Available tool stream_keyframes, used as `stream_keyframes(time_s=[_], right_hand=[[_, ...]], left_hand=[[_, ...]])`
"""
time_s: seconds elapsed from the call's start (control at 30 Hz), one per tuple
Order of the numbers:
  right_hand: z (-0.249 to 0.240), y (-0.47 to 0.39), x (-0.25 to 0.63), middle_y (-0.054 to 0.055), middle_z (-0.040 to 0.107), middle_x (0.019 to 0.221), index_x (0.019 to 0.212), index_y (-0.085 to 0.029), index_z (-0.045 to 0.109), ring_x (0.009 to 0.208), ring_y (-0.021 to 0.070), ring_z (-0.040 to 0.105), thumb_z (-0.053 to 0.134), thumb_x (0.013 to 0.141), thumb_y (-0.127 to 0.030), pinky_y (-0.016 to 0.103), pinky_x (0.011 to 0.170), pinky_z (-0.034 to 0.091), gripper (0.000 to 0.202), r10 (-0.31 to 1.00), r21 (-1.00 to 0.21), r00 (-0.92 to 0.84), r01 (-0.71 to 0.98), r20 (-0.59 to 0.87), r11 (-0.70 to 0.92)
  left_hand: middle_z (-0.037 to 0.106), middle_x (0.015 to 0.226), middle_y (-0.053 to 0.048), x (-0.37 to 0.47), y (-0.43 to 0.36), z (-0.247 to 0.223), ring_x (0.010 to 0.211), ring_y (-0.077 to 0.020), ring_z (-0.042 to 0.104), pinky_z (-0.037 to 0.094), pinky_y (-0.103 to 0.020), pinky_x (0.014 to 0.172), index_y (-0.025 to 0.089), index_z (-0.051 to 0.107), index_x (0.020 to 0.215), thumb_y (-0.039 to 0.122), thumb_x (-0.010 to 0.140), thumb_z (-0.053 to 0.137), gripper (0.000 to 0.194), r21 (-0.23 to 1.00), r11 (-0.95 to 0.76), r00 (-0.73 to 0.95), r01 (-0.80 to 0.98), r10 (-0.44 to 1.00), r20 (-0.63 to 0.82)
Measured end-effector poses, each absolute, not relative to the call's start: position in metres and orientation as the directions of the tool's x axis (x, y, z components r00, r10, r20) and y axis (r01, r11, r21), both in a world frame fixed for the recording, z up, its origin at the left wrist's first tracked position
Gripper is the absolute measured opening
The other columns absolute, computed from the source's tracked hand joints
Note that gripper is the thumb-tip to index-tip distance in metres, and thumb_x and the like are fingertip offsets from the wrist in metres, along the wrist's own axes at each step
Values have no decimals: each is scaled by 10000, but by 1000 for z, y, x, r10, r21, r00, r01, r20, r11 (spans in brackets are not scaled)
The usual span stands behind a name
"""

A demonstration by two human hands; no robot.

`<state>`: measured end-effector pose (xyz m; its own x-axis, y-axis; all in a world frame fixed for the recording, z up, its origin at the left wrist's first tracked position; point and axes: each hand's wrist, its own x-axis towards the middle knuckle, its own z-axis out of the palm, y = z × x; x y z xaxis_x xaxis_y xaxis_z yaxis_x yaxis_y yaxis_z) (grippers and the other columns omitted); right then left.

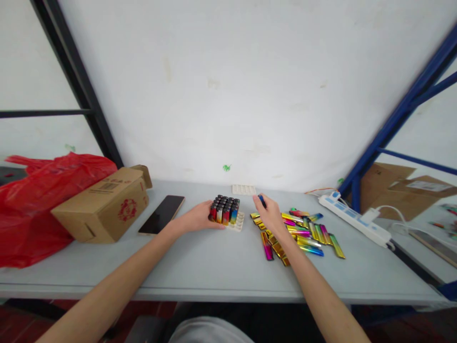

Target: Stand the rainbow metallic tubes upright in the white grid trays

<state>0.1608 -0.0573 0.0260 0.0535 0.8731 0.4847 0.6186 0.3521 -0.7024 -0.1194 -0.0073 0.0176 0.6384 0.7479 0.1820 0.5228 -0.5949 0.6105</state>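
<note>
Several lighters (225, 209) with black tops and shiny coloured bodies stand upright in rows in a white holed tray (237, 226). The tray's right-hand holes show bare. My left hand (202, 215) is closed around the left side of the tray, fingers along its front edge. To the right of it, my right hand (270, 214) is raised over a loose pile of lighters (303, 233) in gold, magenta, blue and green. Pinched in its fingers is a dark blue lighter (262, 200), mostly hidden by the hand.
Behind lies a second white holed tray (244, 189) near the wall. Leftward are a black phone (162, 215), a cardboard box (107, 202) and a red plastic bag (53, 190). A white power strip (353, 219) with a plugged-in cable runs along the right.
</note>
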Motion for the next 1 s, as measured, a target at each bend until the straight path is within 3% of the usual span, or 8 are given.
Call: stream_keyframes(time_s=[0.17, 0.3, 0.4, 0.5, 0.63, 0.7, 0.87, 1.0], right_hand=[[33, -62, 168, 5, 619, 771, 897, -235, 546, 667, 173, 582, 384, 1060, -592, 287, 657, 446, 425, 902, -721, -229, 543, 366, 430], [31, -64, 164, 46, 602, 807, 754, -226, 532, 788, 202, 572, 430, 1068, -569, 313, 747, 439, 476, 806, -431, -356, 705, 472, 563], [26, -64, 156, 18, 575, 694, 712, -222, 525, 674, 177, 515, 438, 1077, -566, 301, 684, 387, 509, 812, -353, -370, 762, 451, 543], [24, -66, 147, 3, 597, 634, 679, -211, 534, 598, 152, 502, 473, 1068, -576, 283, 630, 350, 536, 833, -411, -363, 742, 418, 529], [24, -70, 140, 15, 708, 710, 754, -191, 626, 633, 150, 597, 500, 1077, -529, 260, 643, 379, 485, 828, -490, -428, 668, 362, 560], [25, -72, 137, 35, 730, 754, 821, -183, 666, 660, 161, 622, 503, 1082, -517, 261, 645, 385, 455, 817, -430, -466, 696, 338, 575], [28, -73, 126, 119, 754, 834, 927, -158, 718, 701, 216, 666, 517, 1069, -540, 293, 628, 360, 454, 849, -121, -447, 861, 282, 493], [31, -73, 126, 90, 764, 823, 867, -193, 719, 716, 209, 688, 511, 1064, -568, 287, 635, 364, 472, 860, -132, -452, 862, 238, 490]], left_hand=[[765, 1254, -67, -119, -8, 18, 1122, -306, 727, 562, -352, 1020, 209, 690, 1259, 586, 716, 859, 682, 615, -609, 651, 501, 733, 196], [770, 1231, -66, -118, -9, 18, 1082, -304, 736, 577, -362, 988, 209, 689, 1256, 594, 712, 857, 687, 631, -598, 647, 495, 738, 192], [777, 1197, -65, -119, -7, 16, 1054, -303, 737, 585, -367, 959, 212, 697, 1228, 600, 708, 856, 668, 623, -591, 641, 512, 746, 180], [771, 1223, -61, -120, -5, 15, 1099, -304, 722, 567, -360, 992, 222, 704, 1231, 600, 717, 856, 655, 598, -627, 660, 499, 722, 206], [745, 1299, -61, -121, -3, 14, 1179, -311, 691, 531, -374, 1060, 241, 701, 1266, 592, 721, 856, 666, 557, -662, 667, 501, 706, 239], [745, 1293, -64, -121, -3, 13, 1175, -311, 692, 533, -370, 1055, 238, 702, 1259, 592, 719, 857, 664, 555, -661, 664, 505, 708, 240], [765, 1213, -66, -120, -3, 14, 1083, -301, 722, 573, -354, 957, 221, 697, 1211, 630, 718, 847, 658, 579, -630, 652, 518, 728, 210], [773, 1176, -54, -120, -4, 15, 1047, -301, 728, 575, -366, 948, 221, 703, 1166, 610, 701, 858, 626, 575, -620, 641, 533, 740, 204]])
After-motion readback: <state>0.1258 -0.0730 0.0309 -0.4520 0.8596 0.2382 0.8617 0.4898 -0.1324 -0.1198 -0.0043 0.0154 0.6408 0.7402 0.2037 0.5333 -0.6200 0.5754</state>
